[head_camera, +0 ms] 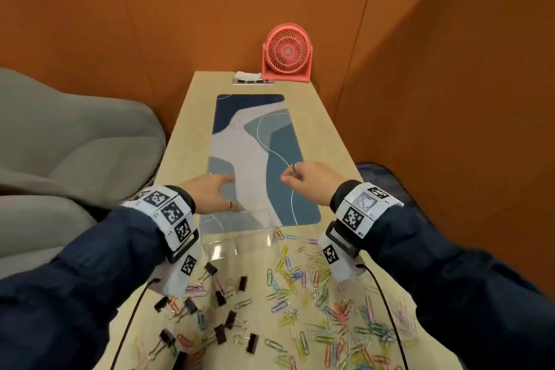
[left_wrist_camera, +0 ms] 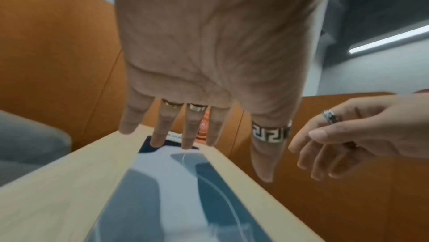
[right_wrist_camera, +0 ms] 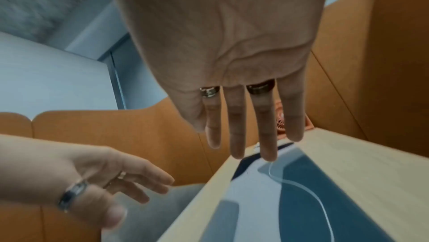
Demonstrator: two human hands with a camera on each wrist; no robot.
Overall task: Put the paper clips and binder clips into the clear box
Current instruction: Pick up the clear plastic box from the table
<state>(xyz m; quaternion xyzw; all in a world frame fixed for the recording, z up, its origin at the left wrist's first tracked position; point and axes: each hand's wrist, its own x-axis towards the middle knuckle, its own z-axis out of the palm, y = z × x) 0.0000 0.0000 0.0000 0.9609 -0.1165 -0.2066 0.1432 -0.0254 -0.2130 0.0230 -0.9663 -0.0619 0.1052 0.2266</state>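
The clear box (head_camera: 240, 237) stands empty at the near end of the desk mat. Coloured paper clips (head_camera: 300, 279) lie scattered on the table in front of it and to the right. Black binder clips (head_camera: 222, 294) lie to the left of them. My left hand (head_camera: 222, 194) (left_wrist_camera: 209, 117) hovers just beyond the box's left end, its straight fingers spread and holding nothing. My right hand (head_camera: 295, 177) (right_wrist_camera: 243, 126) hangs over the mat beyond the box's right end, fingers relaxed and empty. Both hands wear rings.
A blue and grey desk mat (head_camera: 255, 144) runs down the narrow wooden table (head_camera: 324, 135). A pink fan (head_camera: 286, 52) and a socket strip (head_camera: 252, 80) stand at the far end. Orange walls close in; a grey chair (head_camera: 60, 144) sits left. Wrist cables trail over the clips.
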